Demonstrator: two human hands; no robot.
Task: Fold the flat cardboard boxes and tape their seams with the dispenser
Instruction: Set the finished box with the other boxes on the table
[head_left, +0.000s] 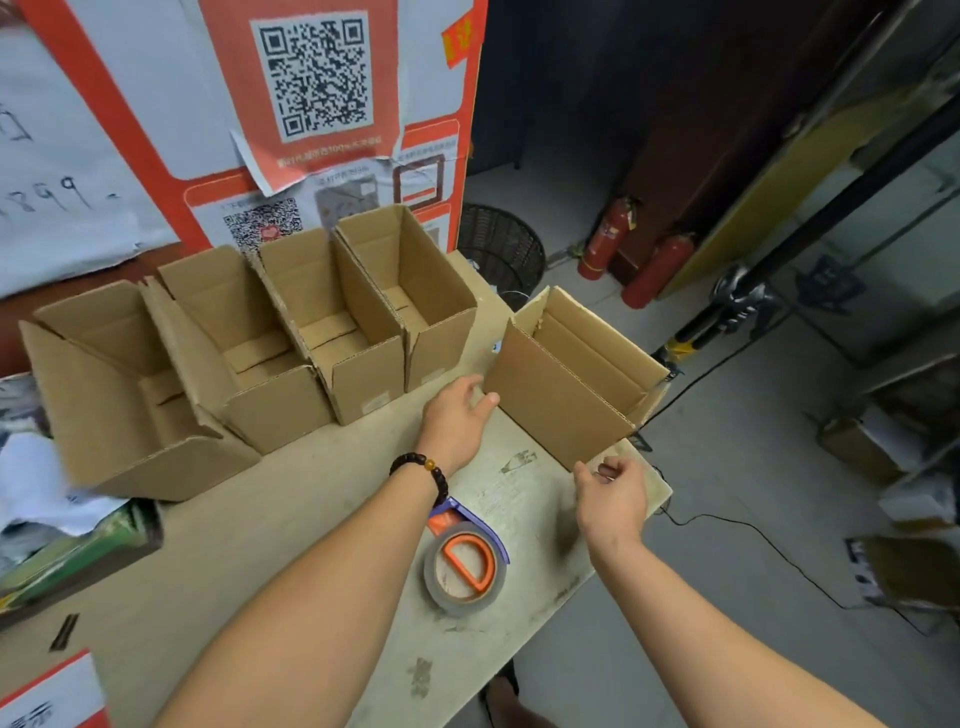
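**Setting the fifth box down near the table's edge**

Steadying the newest box (561, 387) is your job right now, and neither hand has a real grip on it. Your left hand (457, 413) lies with relaxed, nearly straight fingers against the box's near-left corner, touching but not clasping. Your right hand (613, 493) sits at the near-right bottom corner with its fingers loosely curled; whether they pinch the cardboard or just brush it is not clear from this angle.

This box stands upright with its top flaps open, apart from the row of four erected boxes (322, 332) lined up along the back of the table (291, 530). Its far-right corner sits at or slightly past the table's right edge. That is the main risk: a push from your left hand toward the right could slide it off onto the floor, since nothing blocks that side.

The tape dispenser (465, 564) lies flat between your forearms, close under the left wrist with its beaded bracelet (423, 473). Drawing either arm back carelessly could knock it, and it too lies not far from the table's edge.

Light, empty cardboard tips easily, so nudging the box toward the row could also topple it or jostle the nearest box in the row.
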